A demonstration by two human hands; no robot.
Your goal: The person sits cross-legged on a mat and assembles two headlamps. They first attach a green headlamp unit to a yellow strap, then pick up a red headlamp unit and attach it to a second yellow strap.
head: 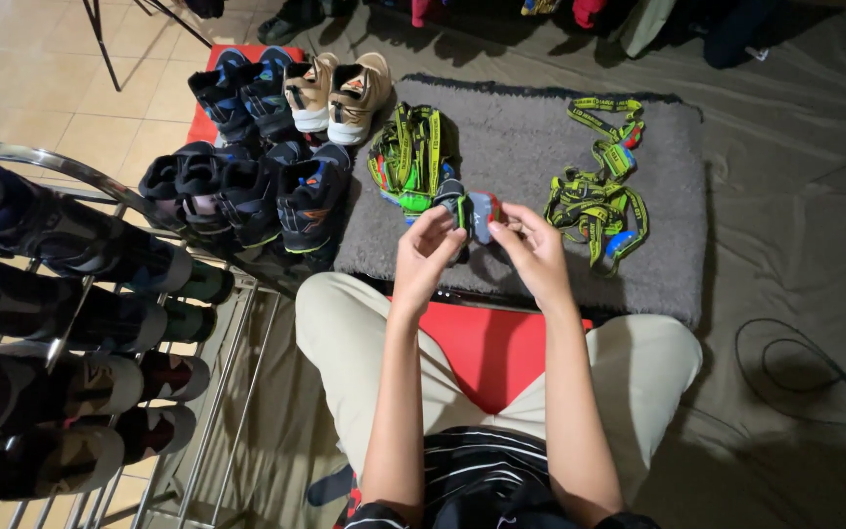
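Nearest the camera are the person's lap in pale trousers and a striped dark top, seated on a red stool (487, 358); the grey mat (678, 235) lies on the floor just beyond the knees, and serves here as the landmark. Above the near edge of the mat, both hands meet around a small headlamp (477, 213), grey with a red spot and a green-black strap; the left hand (425, 252) has its fingers (440, 223) closed on the lamp's left side and strap; the right hand (533, 251) has its fingers (507, 217) pinched together on the lamp's right edge. The strap runs from the hands to a bundle of green headlamp straps (408, 157) lying on the left part of the mat; a second tangle of green straps (599, 191), with a blue and a red piece among them, lies on the right part of the mat, well apart from the first. Left of the mat, beside the person's knee, a metal shoe rack (70, 323) holds rows of dark shoes; just off the mat's left edge stand dark sneakers (247, 186) in pairs; beyond them, near the mat's far left corner, a tan pair of sneakers (340, 93) sits beside another dark pair; a black cable (795, 358) loops on the grey floor cloth to the right of the mat.
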